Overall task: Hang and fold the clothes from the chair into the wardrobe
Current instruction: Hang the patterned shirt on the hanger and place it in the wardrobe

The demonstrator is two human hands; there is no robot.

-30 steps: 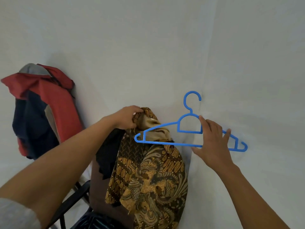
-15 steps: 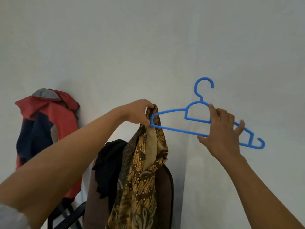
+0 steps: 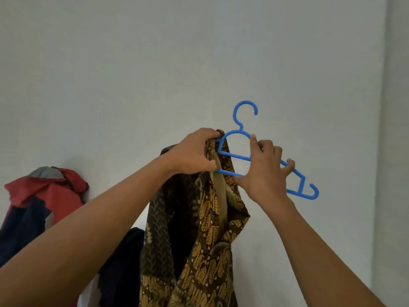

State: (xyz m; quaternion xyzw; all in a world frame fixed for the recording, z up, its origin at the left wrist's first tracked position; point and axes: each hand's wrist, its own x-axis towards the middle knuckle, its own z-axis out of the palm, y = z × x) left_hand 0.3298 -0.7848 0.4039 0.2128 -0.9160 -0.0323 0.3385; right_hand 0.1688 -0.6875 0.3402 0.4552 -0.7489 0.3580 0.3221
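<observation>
Further than before, the thin blue plastic hanger (image 3: 234, 155) is being slid into the brown patterned shirt (image 3: 205, 218), which is being held aloft before the wall (image 3: 132, 85), draping limply. Its collar is being pinched by the curled fingers of the left hand (image 3: 194, 154); the hanger's bars are being clamped by the fingers of the raised right hand (image 3: 265, 171).

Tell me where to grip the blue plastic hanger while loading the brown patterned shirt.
Grip the blue plastic hanger at its centre bars, coming from the right, as the right hand does. Its left end is inside the brown patterned shirt the left hand grips; the hook must stay free.
</observation>
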